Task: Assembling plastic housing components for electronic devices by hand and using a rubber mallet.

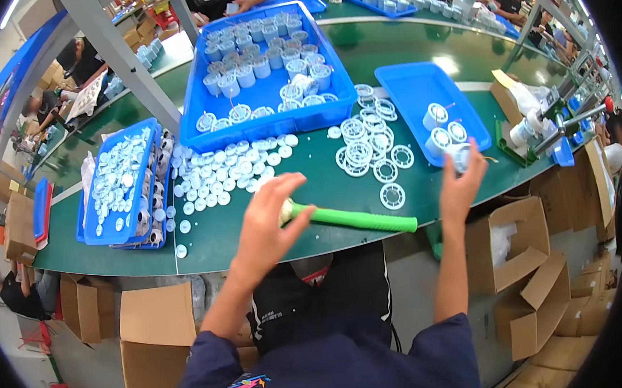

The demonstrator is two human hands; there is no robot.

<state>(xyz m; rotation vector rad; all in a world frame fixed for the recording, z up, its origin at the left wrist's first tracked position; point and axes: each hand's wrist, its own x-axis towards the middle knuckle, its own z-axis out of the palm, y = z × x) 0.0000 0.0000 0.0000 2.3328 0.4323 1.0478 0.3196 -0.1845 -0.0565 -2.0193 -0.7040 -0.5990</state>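
My right hand [464,187] grips a white cylindrical part [461,157] at the near edge of a shallow blue tray [413,78]. Several similar white parts [438,115] with thin wires stand in that tray. My left hand [267,223] hovers open, thumb and fingers apart, beside a tool with a ribbed green handle [367,219]. The tool lies across the near side of the table, and my left hand partly hides its pale head. Between the hands and the trays lie loose white slotted rings [392,196] and, further left, many small white round caps [214,180].
A deep blue bin [342,113] of white cups stands at the back. Stacked blue trays [92,225] are on the left, a small press with a red knob [546,135] on the right. Open cardboard boxes [530,263] sit below. A co-worker's hand [246,3] shows across the table.
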